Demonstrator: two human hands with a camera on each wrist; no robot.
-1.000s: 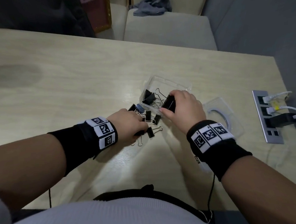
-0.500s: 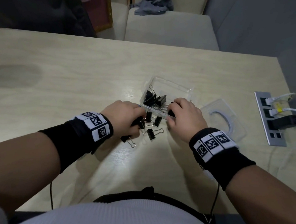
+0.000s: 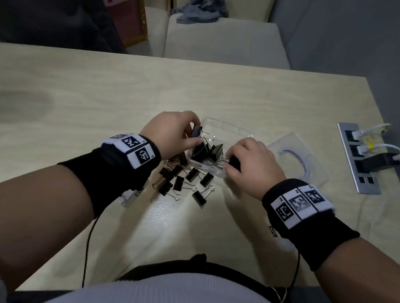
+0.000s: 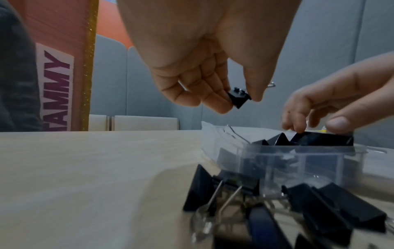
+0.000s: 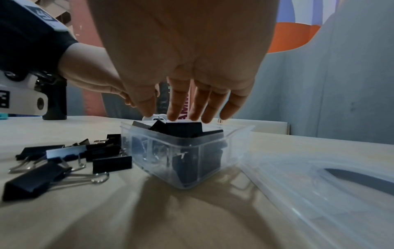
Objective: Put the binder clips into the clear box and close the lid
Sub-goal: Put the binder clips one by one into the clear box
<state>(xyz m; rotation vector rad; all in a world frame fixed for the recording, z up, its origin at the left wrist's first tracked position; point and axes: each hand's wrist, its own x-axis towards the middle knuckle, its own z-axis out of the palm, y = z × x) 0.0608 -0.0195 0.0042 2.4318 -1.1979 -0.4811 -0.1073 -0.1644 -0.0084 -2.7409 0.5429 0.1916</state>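
Clips are going into the clear box (image 3: pixel 230 132) from both sides at once. The left hand (image 3: pixel 172 129) is pinching one binder clip (image 4: pixel 238 98) between thumb and fingertips, holding it just above the box's rim on that hand's side. The right hand (image 3: pixel 251 164) is reaching in from the opposite side with its fingers (image 5: pixel 177 107) extended down onto a black clip (image 5: pixel 184 128) that is sitting proud of the heap inside; whether it is gripping that clip or only pressing it I cannot tell.

To do this step well, I would judge that the left hand should be letting its clip go low over the open gap nearest its own fingertips rather than on top of the pile, since the stack is already peeking over the rim. The right hand would do well to be flattening the heap, wire handles folded down, so the lid (image 3: pixel 295 159), lying on the table (image 3: pixel 74 107) just beyond the right hand, can seat later.

Several loose clips (image 3: pixel 184 182) are lying on the table between the two wrists, just beside the box's near wall. Taking them one at a time is probably safest, as their wire loops look likely to tangle.
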